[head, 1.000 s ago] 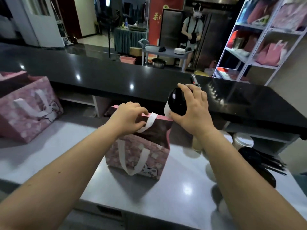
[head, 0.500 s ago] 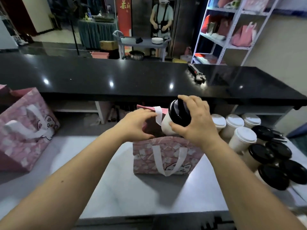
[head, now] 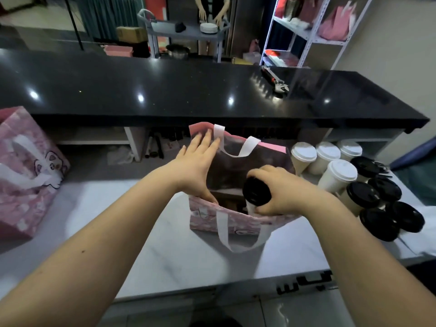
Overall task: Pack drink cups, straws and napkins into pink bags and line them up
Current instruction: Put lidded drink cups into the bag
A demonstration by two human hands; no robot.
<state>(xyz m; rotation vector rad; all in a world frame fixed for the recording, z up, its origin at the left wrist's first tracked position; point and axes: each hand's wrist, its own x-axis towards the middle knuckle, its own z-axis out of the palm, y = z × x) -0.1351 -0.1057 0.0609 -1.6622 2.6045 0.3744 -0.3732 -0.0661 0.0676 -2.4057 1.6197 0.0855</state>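
A pink patterned bag [head: 207, 219] with white handles stands open in the middle of the pale counter. My left hand [head: 197, 165] lies flat with straight fingers against the bag's left side and far rim, holding the mouth apart. My right hand [head: 279, 191] grips a drink cup with a black lid [head: 256, 191], tilted, its lower part inside the bag's right half. To the right stands a cluster of cups: white-lidded ones [head: 339, 172] at the back and black-lidded ones [head: 379, 207] nearer me.
Another pink bag [head: 26, 171] stands at the counter's left edge. A raised black bar top [head: 188, 90] runs across behind the work surface, with a tool [head: 276, 82] lying on it. Shelves with pink bags [head: 335, 27] stand at the back right; a person works at a cart beyond.
My right hand has lowered the black-lidded cup from above the bag's rim down into the bag. My left hand let go of the handle and now spreads flat against the bag's side.
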